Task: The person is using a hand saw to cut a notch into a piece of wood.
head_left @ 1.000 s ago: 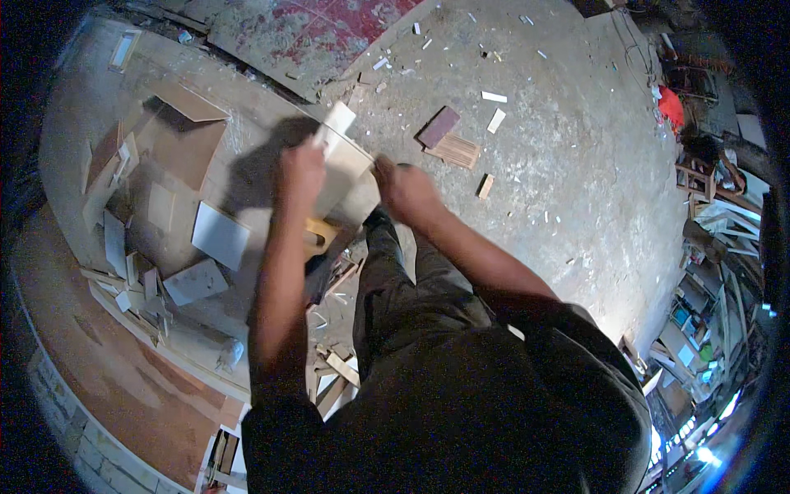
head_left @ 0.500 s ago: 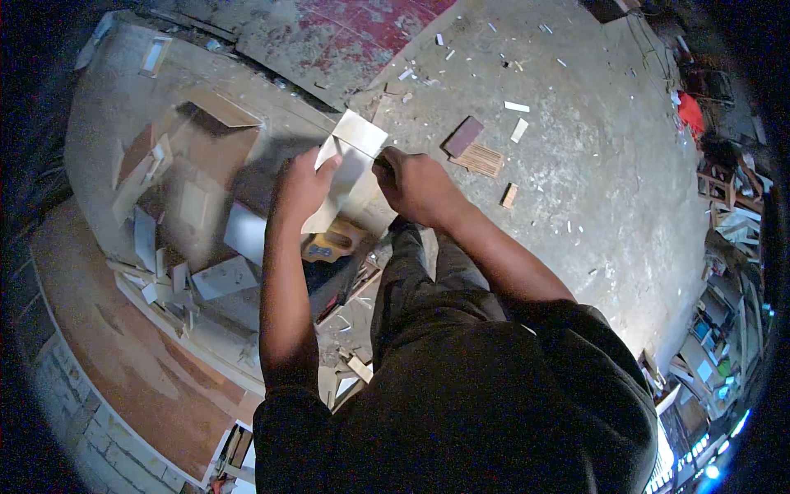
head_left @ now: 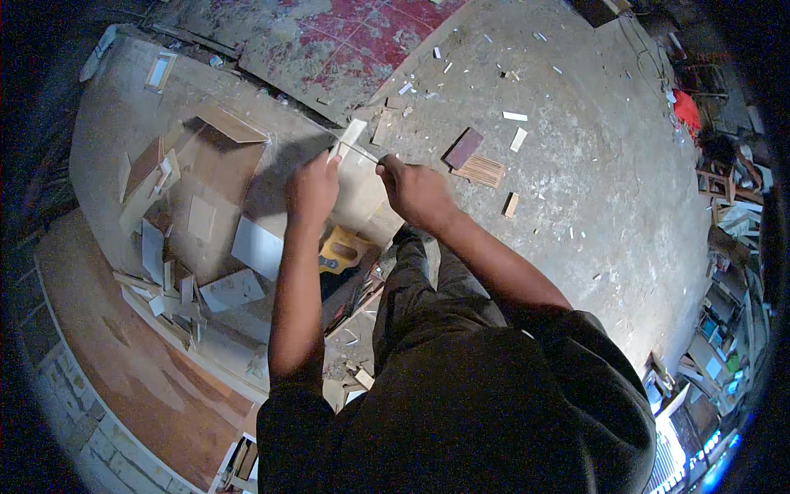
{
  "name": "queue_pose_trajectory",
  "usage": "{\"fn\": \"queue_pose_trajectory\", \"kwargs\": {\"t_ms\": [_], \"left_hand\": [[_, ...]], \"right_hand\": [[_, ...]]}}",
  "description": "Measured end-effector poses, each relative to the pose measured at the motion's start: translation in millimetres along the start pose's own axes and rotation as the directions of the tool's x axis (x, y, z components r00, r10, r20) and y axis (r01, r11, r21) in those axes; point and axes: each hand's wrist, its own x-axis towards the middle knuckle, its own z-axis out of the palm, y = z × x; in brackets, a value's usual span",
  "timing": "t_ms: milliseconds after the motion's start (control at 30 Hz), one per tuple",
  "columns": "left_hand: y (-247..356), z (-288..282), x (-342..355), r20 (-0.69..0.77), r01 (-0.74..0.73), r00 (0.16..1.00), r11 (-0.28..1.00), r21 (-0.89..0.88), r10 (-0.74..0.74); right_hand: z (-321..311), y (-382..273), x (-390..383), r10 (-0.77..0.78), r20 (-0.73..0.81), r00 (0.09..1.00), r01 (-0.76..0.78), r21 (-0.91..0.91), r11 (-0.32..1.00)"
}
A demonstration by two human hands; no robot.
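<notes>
My left hand [head_left: 313,189] grips a pale wooden piece [head_left: 352,133] near the edge of the work table [head_left: 99,115]. My right hand [head_left: 418,198] is closed on the near end of a thin, dark rod-like tool [head_left: 364,153], which lies across the pale piece; its tip is too small to make out. Just below my hands, a yellow-handled saw [head_left: 346,245] rests on the table. To the left lie a white board [head_left: 257,247] and a folded-looking assembly of brown panels [head_left: 148,173].
Offcuts, among them a purple block [head_left: 463,149] and a grooved slat [head_left: 479,172], lie on the concrete floor [head_left: 617,206]. A red tiled patch [head_left: 362,33] is at the top. A red object [head_left: 685,111] and heaped wood [head_left: 732,214] line the right side.
The pale piece has turned from showing its broad face half a second ago to a narrower side. Both hands have shifted slightly with it, and the view has drifted since the first frame.
</notes>
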Motion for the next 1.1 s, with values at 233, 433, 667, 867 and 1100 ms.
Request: {"fn": "queue_pose_trajectory", "kwargs": {"t_ms": [233,433,667,867,1100], "left_hand": [[-16,46,-5,0.084,-0.011,0.996,0.999,0.031,0.008],[-13,52,-9,0.069,-0.005,0.998,0.999,0.046,0.001],[-2,47,-32,0.080,-0.043,0.996,0.997,0.070,0.038],[17,48,-50,0.055,-0.049,0.997,0.993,-0.108,0.056],[7,68,-42,0.086,-0.121,0.989,0.992,-0.041,0.124]], "right_hand": [[32,50,2,0.019,0.187,0.982,-0.091,0.386,0.918],[36,49,1,0.072,0.177,0.982,-0.143,0.430,0.891],[25,46,-16,0.075,0.307,0.949,-0.229,0.504,0.833],[15,64,-38,0.069,0.372,0.926,-0.303,0.619,0.724],[24,69,-41,0.203,0.352,0.914,-0.386,0.598,0.703]]}}
